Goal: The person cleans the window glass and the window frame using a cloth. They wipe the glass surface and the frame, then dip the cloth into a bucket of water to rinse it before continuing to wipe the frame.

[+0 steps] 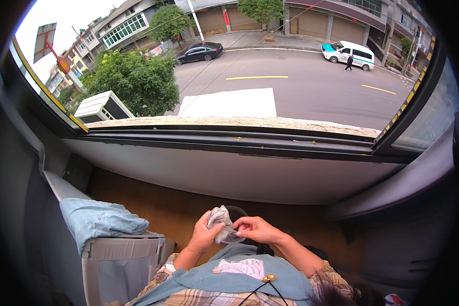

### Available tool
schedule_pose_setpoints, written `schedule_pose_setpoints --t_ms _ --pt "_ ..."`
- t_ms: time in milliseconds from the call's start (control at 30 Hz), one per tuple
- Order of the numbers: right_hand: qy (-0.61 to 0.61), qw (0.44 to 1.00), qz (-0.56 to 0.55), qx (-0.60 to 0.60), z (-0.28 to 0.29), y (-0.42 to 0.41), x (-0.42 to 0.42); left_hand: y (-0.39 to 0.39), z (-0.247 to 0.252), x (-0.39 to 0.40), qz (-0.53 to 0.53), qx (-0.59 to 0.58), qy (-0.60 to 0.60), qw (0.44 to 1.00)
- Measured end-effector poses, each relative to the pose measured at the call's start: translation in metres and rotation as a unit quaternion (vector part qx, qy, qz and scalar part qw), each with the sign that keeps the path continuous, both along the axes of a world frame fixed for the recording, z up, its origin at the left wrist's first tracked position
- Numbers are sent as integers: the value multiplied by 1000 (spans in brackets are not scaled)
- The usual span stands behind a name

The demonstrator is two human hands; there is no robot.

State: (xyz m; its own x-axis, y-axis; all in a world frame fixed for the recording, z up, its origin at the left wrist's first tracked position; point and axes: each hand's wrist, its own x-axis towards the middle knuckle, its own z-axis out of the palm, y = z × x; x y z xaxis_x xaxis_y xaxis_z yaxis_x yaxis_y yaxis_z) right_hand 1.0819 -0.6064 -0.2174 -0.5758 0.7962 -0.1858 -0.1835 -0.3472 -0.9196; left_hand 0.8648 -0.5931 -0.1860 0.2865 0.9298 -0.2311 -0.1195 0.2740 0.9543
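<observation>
A crumpled grey-white cloth [220, 222], perhaps a rag, is gripped between the thumb and fingers of my left hand [203, 234]. My right hand [258, 229] is close beside it, thumb and forefinger nearly together by the cloth's right edge. Whether those fingertips pinch the cloth or some small dark bit is too small to tell. Under both hands stands a round grey bin or bucket [238, 211], mostly hidden, with part of its rim showing.
To the left, a light blue cloth [101, 220] is draped over a grey plastic storage box [124, 244]. Ahead are a low white wall [229, 174] and the dark track [214, 137] of an open window above a street. A pale curtain [401, 183] hangs at right above the wooden floor [149, 195].
</observation>
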Motion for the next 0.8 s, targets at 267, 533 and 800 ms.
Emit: schedule_pose_setpoints --t_ms 267,533,800 --pt "-178 953 -37 244 34 60 2 46 11 -7 -65 -16 -116 991" --pt "-267 868 30 419 57 116 -9 57 4 -23 116 52 -77 989" --pt "30 925 216 311 124 184 0 43 28 -3 166 89 -7 982"
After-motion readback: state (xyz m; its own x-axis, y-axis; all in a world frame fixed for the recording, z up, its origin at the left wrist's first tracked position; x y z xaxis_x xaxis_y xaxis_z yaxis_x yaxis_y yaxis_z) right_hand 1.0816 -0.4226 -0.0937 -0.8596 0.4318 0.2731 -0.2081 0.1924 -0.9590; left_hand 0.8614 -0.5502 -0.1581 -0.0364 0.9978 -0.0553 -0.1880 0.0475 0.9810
